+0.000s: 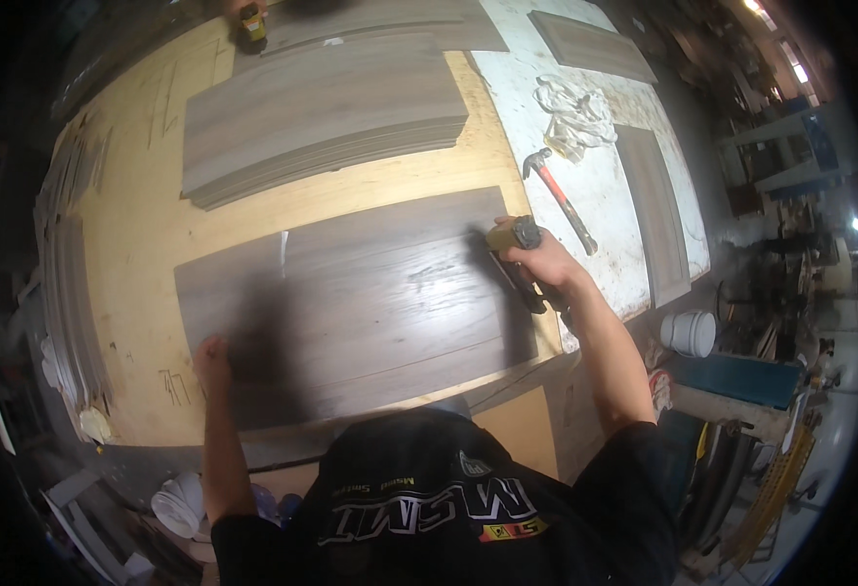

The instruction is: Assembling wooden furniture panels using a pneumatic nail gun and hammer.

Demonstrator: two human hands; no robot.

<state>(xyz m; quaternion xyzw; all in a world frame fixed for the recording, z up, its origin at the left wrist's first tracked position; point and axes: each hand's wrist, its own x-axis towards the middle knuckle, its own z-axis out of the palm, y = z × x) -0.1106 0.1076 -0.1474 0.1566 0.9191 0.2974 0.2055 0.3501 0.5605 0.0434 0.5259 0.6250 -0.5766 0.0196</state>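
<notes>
A grey-brown wood-grain panel (370, 303) lies flat on the table right in front of me, with a small pale strip near its far edge. At its left edge is my left hand (212, 361), fingers curled closed against the panel's border; the fingertips are hidden. Over the panel's right end my right hand (544, 262) grips a black and dull-yellow nail gun (513, 234). Its black lower part points down beside the panel's right edge. Just right of that hand, a claw hammer (562, 200) with a red and black handle lies on a white board.
Beyond the panel sits a stack of similar panels (322, 117). A crumpled white plastic bag (575, 109) and narrow boards (653, 210) lie to the right. Thin strips (73, 293) line the left edge. At the far side, another person's hand is at a yellow-black tool (252, 27).
</notes>
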